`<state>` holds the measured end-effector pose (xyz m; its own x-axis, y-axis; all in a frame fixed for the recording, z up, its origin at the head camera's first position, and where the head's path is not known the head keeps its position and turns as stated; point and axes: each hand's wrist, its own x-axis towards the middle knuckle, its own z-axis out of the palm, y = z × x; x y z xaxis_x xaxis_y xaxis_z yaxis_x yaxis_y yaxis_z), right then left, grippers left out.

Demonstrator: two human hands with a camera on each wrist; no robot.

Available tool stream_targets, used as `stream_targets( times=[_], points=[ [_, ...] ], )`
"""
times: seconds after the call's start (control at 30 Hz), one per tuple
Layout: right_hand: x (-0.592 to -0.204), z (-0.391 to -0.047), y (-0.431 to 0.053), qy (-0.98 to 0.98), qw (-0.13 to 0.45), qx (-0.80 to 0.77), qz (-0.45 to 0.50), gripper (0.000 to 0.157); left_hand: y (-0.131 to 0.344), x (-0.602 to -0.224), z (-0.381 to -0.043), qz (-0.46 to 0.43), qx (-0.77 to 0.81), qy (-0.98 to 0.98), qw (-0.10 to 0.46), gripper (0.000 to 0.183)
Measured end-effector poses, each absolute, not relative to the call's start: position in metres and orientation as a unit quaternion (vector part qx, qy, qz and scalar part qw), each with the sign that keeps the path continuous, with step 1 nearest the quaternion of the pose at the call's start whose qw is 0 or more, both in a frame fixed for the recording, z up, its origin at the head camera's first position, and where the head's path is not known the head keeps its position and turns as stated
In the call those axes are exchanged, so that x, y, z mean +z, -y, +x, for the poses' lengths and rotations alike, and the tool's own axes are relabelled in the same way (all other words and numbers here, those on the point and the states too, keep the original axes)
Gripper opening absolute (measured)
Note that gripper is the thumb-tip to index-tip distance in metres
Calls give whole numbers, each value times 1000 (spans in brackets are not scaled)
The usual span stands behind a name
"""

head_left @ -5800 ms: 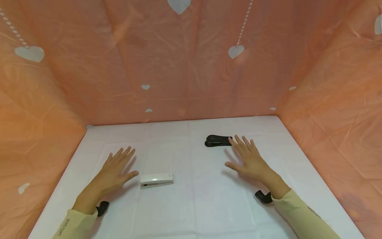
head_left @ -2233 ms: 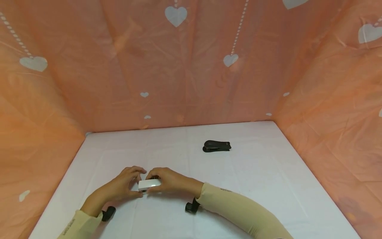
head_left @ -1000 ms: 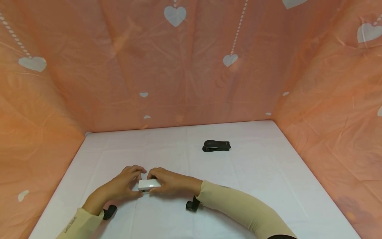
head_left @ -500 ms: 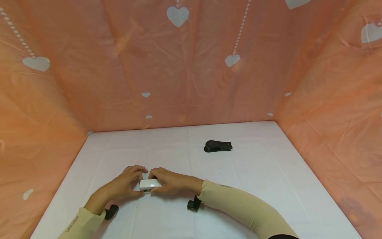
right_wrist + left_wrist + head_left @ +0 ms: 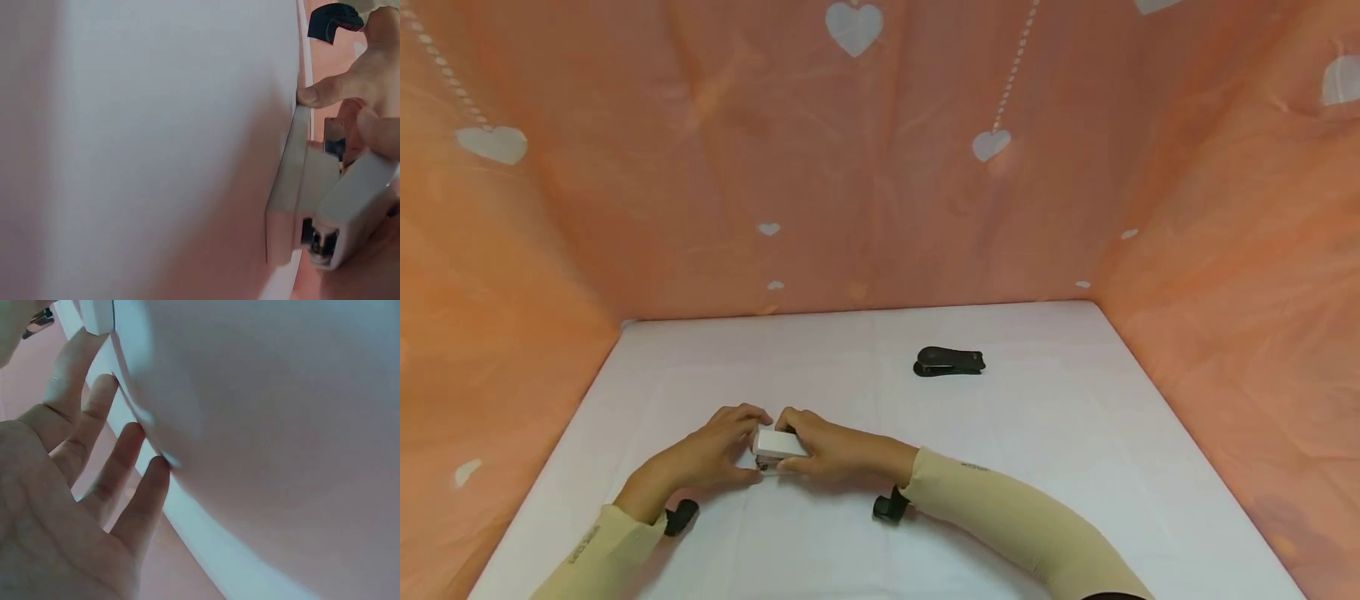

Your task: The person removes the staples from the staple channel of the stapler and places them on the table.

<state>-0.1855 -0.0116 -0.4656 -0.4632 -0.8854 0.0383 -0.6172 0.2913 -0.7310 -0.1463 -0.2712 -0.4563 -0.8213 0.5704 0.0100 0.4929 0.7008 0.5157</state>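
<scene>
A white stapler (image 5: 778,446) stands on the white-covered table, between both hands in the head view. My right hand (image 5: 827,446) grips its upper part from the right, thumb on the near side and fingers on the far side. At its left end my left hand (image 5: 718,450) holds it between thumb and forefinger. In the right wrist view the upper part (image 5: 359,200) is tilted away from the base (image 5: 289,200), with metal showing in between. The left thumb presses the far end of the base there. In the left wrist view the other left fingertips (image 5: 156,472) rest on the table.
A black stapler (image 5: 949,362) lies farther back on the table (image 5: 1075,433), right of centre. Orange sheeting (image 5: 880,192) with pale hearts rises along the back and both sides. Black wrist cameras (image 5: 891,507) hang at both wrists, low over the cloth.
Earlier both hands were spread and apart, the right beside the black stapler. The right then came left onto the white stapler. In the last half second the white stapler's upper part has tilted.
</scene>
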Motion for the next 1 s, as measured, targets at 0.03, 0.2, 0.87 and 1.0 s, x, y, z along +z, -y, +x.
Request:
stream_targets(
  times=[0.03,0.2,0.87,1.0],
  points=[
    [-465,-185,10,-783,191,-352,-476,35,270,-457,-147,292,260,-917,75,35],
    [-461,-187,-3,-779,183,-378,-466,34,263,-457,-149,299,265,-914,70,37],
    [-444,-179,-45,-786,148,-434,-416,32,255,-456,-144,282,263,-919,79,36],
    [-445,-179,-53,-785,142,-437,-416,31,254,-456,-144,283,263,-919,80,36]
  ],
)
